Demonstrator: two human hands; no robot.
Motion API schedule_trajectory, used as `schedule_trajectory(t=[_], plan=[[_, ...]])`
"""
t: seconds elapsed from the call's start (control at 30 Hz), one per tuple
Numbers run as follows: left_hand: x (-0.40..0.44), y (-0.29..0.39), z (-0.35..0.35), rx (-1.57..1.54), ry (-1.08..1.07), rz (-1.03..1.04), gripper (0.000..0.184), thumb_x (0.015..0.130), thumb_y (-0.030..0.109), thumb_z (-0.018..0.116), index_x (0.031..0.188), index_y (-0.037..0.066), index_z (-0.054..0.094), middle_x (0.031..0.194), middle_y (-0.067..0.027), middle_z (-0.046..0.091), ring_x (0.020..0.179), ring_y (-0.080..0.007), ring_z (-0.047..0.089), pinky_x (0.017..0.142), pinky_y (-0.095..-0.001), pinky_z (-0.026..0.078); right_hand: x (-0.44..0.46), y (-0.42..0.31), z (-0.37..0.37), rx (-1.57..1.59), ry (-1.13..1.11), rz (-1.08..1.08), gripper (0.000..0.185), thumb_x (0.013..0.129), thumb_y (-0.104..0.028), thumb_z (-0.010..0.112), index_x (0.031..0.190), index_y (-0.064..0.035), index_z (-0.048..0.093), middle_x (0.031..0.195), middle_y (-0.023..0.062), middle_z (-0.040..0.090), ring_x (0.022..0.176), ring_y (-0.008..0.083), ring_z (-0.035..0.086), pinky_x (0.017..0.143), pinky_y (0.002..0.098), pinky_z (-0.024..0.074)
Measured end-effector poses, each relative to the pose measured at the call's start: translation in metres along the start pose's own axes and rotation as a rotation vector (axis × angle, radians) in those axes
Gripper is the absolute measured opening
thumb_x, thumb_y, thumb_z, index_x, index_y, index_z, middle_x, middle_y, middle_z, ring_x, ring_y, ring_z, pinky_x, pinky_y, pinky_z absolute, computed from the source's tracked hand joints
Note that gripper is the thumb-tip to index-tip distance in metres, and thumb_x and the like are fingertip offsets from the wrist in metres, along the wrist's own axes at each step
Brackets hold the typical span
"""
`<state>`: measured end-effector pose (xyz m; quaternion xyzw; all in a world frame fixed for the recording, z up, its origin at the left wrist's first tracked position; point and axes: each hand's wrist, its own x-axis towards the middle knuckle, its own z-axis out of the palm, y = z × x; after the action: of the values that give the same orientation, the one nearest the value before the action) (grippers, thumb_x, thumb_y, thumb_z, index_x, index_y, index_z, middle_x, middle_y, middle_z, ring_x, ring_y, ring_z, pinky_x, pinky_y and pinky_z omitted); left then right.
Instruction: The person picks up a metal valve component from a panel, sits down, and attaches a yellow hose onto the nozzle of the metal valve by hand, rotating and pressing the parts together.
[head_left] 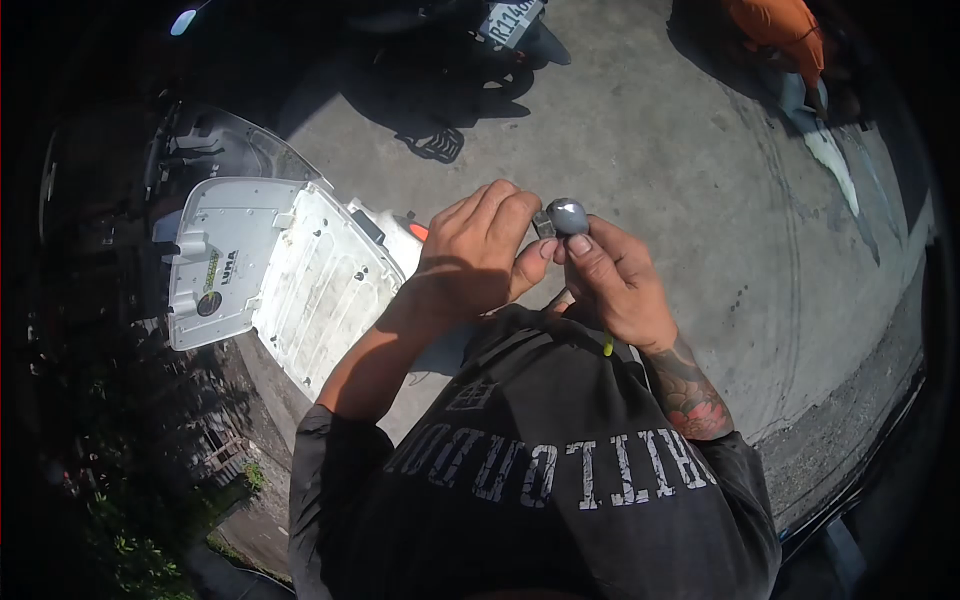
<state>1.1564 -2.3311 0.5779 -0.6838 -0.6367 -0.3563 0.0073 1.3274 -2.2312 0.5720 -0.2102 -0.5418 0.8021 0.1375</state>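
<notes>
A shiny, rounded silver part [568, 216] sits between my two hands, in front of my chest. My right hand [622, 272] pinches it from below with thumb and fingers. My left hand [487, 240] is closed beside it, its fingers curled and its thumb touching near the lower side. A small squarish metal piece [543, 224] shows between my left fingers and the rounded part. Whether the two are joined I cannot tell.
An open white plastic box [320, 290] with a hinged lid [235, 260] stands on my left. A motorcycle with a licence plate [510, 22] is ahead on the concrete ground [610, 110]. Someone in orange clothing [785, 35] is at the upper right.
</notes>
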Motion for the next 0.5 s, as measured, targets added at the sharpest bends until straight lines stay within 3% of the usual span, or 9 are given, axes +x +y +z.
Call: schedule_trajectory(t=[0.07,0.17,0.27,0.4,0.5], plan=[[0.022,-0.003,0.023,-0.030,0.067,0.056,0.028,0.092,0.027,0.059,0.097,0.001,0.054,0.080,-0.0141,0.055,0.063,-0.0295,0.058,0.056,-0.0394,0.049,-0.001,-0.014,-0.019,0.038,0.018,0.005,0.027,0.104,-0.025,0.049,0.095,-0.0010,0.058,0.069,-0.0034,0.047,0.057,0.0039,0.040,0.052,0.0214,0.0336],[0.056,0.010,0.044,-0.161,0.023,-0.053,0.022,0.092,0.021,0.059,0.088,0.000,0.053,0.074,-0.0136,0.053,0.062,-0.0269,0.057,0.056,-0.0378,0.049,-0.002,-0.028,-0.049,0.035,0.070,-0.025,0.025,0.103,-0.024,0.049,0.097,-0.0009,0.059,0.067,-0.0024,0.049,0.057,0.0050,0.042,0.052,0.0228,0.0357],[0.091,0.027,0.060,-0.556,-0.101,-0.461,0.037,0.100,0.031,0.046,0.079,0.001,0.050,0.064,-0.0102,0.049,0.054,-0.0198,0.052,0.050,-0.0352,0.044,0.008,-0.031,-0.078,-0.133,0.159,-0.151,0.023,0.102,-0.021,0.051,0.100,-0.0003,0.060,0.066,0.0002,0.052,0.058,0.0078,0.047,0.053,0.0253,0.0396],[0.136,0.014,0.081,-1.342,-0.332,-1.083,0.053,0.103,0.044,0.027,0.071,0.006,0.043,0.055,-0.0015,0.041,0.044,-0.0130,0.041,0.048,-0.0300,0.040,0.032,-0.046,-0.122,-0.464,0.226,-0.262,0.021,0.101,-0.018,0.052,0.104,0.0006,0.060,0.066,0.0039,0.055,0.060,0.0113,0.053,0.056,0.0282,0.0430],[0.172,-0.007,0.097,-1.274,-0.413,-1.070,0.054,0.103,0.046,0.029,0.071,0.006,0.044,0.056,-0.0019,0.042,0.045,-0.0131,0.043,0.049,-0.0296,0.039,0.057,-0.060,-0.151,-0.351,0.227,-0.155,0.021,0.101,-0.019,0.052,0.102,0.0006,0.060,0.065,0.0025,0.054,0.059,0.0101,0.050,0.055,0.0274,0.0405]])
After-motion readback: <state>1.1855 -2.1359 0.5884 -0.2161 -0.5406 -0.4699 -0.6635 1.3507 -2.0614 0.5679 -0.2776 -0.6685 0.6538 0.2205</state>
